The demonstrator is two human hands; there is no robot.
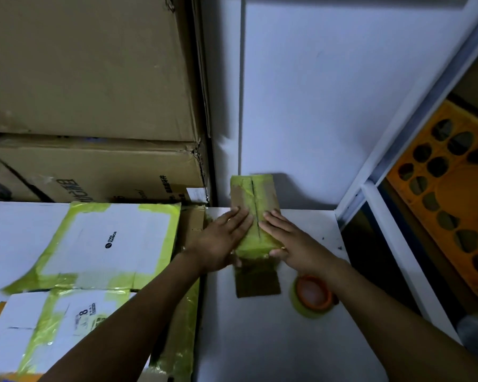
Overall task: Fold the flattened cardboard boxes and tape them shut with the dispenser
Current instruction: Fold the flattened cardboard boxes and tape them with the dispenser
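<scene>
A small brown cardboard box [255, 194] stands on the white table [260, 340], its top flaps meeting along a centre seam and partly covered with yellow-green tape. My left hand [221, 241] lies flat on the left flap, fingers straight. My right hand [290, 241] lies flat on the right flap, its thumb wrapped over the near edge. A loose brown flap [257, 282] hangs at the box's near end. A roll of yellow-green tape with an orange core [312, 296] lies on the table under my right wrist.
Two white boxes sealed with yellow-green tape, one farther [108, 241] and one nearer [53, 326], lie at the left. Large brown cartons [89, 78] are stacked behind them. A white wall is behind the small box. An orange perforated crate [453, 188] sits at the right beyond a white shelf frame.
</scene>
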